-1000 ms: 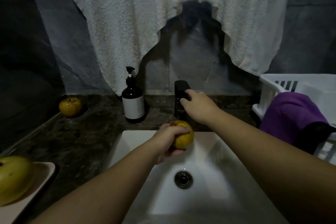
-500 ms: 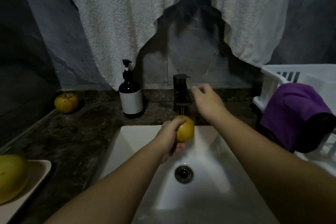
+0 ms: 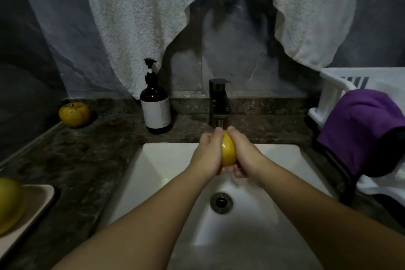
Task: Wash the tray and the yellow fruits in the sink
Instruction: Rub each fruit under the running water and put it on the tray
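Observation:
A yellow fruit [image 3: 228, 152] is held between both hands over the white sink [image 3: 166, 166], just under the spout of the black faucet [image 3: 219, 103]. My left hand [image 3: 208, 153] grips its left side and my right hand [image 3: 243, 155] grips its right side, fingers curled round it. A second yellow fruit [image 3: 74, 114] lies on the dark counter at the back left. A third yellow fruit [image 3: 8, 201] sits on the beige tray [image 3: 37, 201] at the left edge of the view.
A brown soap pump bottle [image 3: 155, 105] stands left of the faucet. A white rack [image 3: 335, 92] with a purple cloth [image 3: 361, 131] over it fills the right side. A white towel [image 3: 140, 17] hangs on the wall behind. The drain [image 3: 221, 201] lies below my hands.
My right hand has left the faucet handle and come down onto the fruit, which my left hand has kept under the spout. Both hands now hold it.

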